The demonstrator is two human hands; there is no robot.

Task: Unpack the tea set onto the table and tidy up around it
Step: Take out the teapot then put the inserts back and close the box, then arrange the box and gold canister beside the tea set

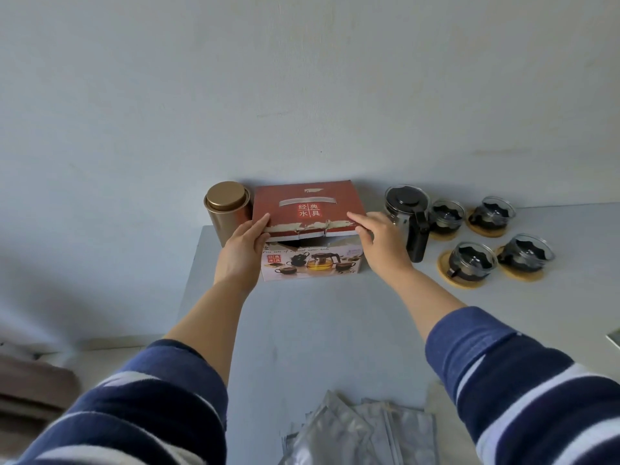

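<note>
The red tea set box point(310, 263) stands against the wall at the back of the grey table point(302, 330). Its red lid flaps point(302, 206) lie almost closed, with a dark gap under the torn front edge. My left hand point(243, 251) grips the left corner of the front flap. My right hand point(380, 243) rests its fingers on the right end of that flap. Right of the box stand a glass teapot point(407, 216) with a black lid and handle, and several glass cups point(471, 260) with dark inserts on round wooden coasters.
A gold tin canister point(228, 209) stands touching the box's left side. Several silver foil pouches point(362, 431) lie in a pile at the table's near edge. The table's left edge runs just left of the box, with floor beyond. A white object point(614, 337) shows at the right border.
</note>
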